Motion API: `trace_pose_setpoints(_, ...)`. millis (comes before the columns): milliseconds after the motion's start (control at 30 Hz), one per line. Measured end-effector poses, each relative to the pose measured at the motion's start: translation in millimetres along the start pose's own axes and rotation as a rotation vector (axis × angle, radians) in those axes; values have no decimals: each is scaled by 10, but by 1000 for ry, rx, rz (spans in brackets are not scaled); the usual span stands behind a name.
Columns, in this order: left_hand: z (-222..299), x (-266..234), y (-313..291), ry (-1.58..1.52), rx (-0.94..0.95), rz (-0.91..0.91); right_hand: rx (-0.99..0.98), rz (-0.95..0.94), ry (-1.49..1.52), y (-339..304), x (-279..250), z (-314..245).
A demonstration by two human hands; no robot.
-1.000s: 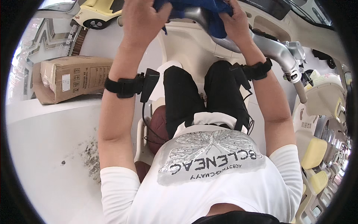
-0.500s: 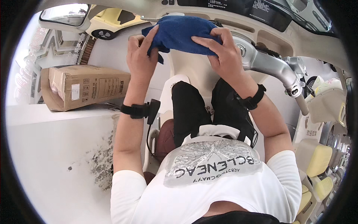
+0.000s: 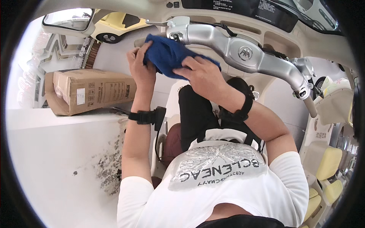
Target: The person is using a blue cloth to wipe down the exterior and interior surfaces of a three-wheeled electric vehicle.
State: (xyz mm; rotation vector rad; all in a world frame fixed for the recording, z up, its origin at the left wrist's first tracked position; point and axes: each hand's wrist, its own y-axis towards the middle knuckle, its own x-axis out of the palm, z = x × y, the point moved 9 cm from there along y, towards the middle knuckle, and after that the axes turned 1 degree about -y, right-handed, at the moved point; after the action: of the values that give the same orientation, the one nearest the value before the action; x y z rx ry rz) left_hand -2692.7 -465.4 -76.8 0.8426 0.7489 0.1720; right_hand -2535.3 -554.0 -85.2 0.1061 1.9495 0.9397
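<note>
A dark blue cloth is stretched between my two hands, in front of the left part of a silver handlebar. My left hand grips its left end, close to the left grip of the bar. Fingers of my right hand are closed on its lower right part, and a corner trails off to the right. The cloth covers part of the bar's left end; whether it touches the metal I cannot tell. Black straps with small devices sit on both my wrists.
I sit in a small cream vehicle with a dark panel ahead and a mirror at the far left. A cardboard box lies on a white surface at left. Beyond stands a yellow vehicle; yellow seats are at right.
Both hands have drawn the cloth down and toward me, the right hand also moving left. More of the silver handlebar now shows, and the cloth hangs more bunched and slanted.
</note>
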Motion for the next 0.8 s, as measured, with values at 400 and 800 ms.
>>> trace_pose_setpoints(400,335,-507,508,148,275,330,-93,441,-124,534,-852,48)
trace_pose_setpoints(800,158,-320,682,-89,246,218,-70,441,102,585,-985,89)
